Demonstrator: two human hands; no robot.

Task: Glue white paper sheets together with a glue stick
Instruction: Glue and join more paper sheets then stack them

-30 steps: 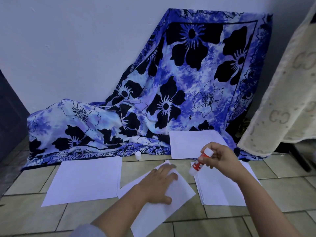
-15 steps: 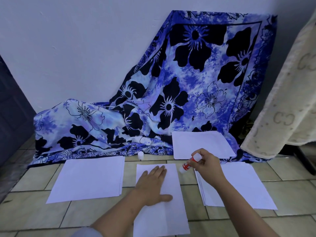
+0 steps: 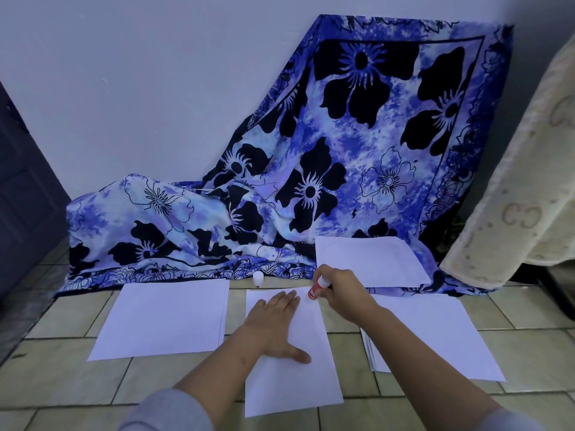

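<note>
Head view: left hand [image 3: 273,325] lies flat, fingers straight, pinning the sheet [image 3: 298,377]; right hand [image 3: 342,290] grips the glue stick [image 3: 315,289] at the top corner. Stroke evenly along the edges.

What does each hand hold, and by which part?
The right hand pinches the glue stick by its upper end; the left hand holds nothing, pressing flat on the sheet.

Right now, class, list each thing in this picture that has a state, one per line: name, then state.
Glue stick: uncapped, tilted, tip down at the middle sheet's far right corner.
Cap: off, on the floor.
Middle sheet: flat, pressed down.
Left hand: flat on the middle sheet.
Right hand: gripping the glue stick.
Left pile: flat, no hand on it.
Right pile: flat, no hand on it.
</note>
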